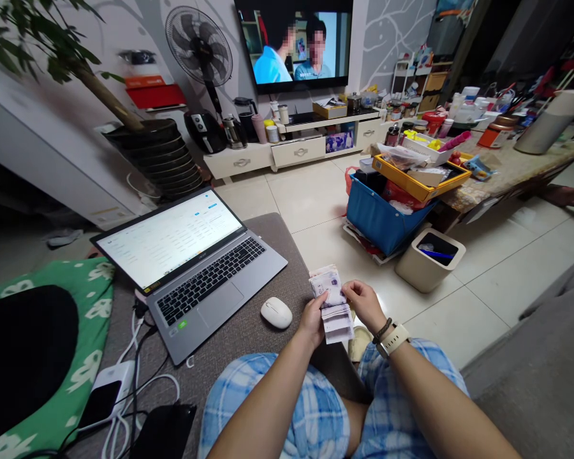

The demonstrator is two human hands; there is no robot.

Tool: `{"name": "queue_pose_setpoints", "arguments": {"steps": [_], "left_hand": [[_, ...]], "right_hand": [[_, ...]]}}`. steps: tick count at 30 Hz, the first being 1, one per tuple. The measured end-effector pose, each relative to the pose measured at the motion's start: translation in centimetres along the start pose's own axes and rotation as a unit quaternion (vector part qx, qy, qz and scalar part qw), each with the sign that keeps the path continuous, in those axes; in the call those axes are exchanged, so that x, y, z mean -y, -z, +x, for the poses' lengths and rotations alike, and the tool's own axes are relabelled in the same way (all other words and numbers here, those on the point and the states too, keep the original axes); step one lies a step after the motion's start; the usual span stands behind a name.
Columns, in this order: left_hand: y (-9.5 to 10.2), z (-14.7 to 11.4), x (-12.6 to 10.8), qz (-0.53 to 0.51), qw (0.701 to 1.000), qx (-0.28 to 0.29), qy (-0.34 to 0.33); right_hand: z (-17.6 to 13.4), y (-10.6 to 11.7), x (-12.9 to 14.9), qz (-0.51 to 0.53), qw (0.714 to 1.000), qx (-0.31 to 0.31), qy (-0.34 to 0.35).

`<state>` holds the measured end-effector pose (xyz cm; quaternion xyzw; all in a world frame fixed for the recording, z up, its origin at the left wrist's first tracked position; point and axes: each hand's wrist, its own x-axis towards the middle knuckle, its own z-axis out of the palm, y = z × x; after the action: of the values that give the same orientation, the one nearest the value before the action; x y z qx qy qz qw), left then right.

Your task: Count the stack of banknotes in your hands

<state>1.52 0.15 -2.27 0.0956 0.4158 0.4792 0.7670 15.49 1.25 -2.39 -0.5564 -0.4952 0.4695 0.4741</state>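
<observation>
The left hand (pixel 312 319) clasps banknotes (pixel 337 324); the right hand (pixel 365 304) pinches their right edge. A white mouse (pixel 276 313) lies to the left.

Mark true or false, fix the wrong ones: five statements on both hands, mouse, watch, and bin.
1. The left hand holds a stack of paper notes. True.
2. The right hand rests on the mouse. False: it is at the right edge of the notes, away from the mouse.
3. The mouse lies on the gray seat, beside the open laptop. True.
4. The watch is worn on the left wrist. False: it is on the right wrist, next to a dark bracelet.
5. The beige bin stands on the seat. False: it stands on the tiled floor, near the blue box.
</observation>
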Motion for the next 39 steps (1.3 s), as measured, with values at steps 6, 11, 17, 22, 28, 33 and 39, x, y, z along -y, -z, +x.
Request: {"name": "queue_pose_setpoints", "arguments": {"steps": [6,11,17,22,28,33,39], "left_hand": [[-0.3,0.2,-0.2,-0.028,0.999,0.005,0.023],[-0.5,0.0,-0.3,-0.033,0.999,-0.004,0.012],[-0.6,0.0,-0.3,-0.02,1.0,-0.016,0.008],[-0.8,-0.1,-0.4,-0.014,1.0,-0.014,0.018],[-0.6,-0.1,-0.3,-0.02,0.999,-0.008,0.024],[-0.4,-0.4,-0.5,-0.016,0.999,0.006,0.042],[-0.4,-0.8,-0.5,0.004,1.0,0.004,0.024]], "right_hand": [[-0.2,-0.1,0.5,0.039,0.999,0.022,0.01],[-0.5,-0.1,0.9,0.051,0.998,0.041,0.014],[-0.7,-0.2,1.3,0.068,0.996,0.053,0.014],[-0.7,-0.2,1.2,0.078,0.995,0.054,0.018],[-0.6,-0.2,1.2,0.083,0.995,0.055,0.024],[-0.7,0.0,1.4,0.063,0.995,0.067,0.033],[-0.5,0.1,0.9,0.044,0.999,0.007,0.028]]}}
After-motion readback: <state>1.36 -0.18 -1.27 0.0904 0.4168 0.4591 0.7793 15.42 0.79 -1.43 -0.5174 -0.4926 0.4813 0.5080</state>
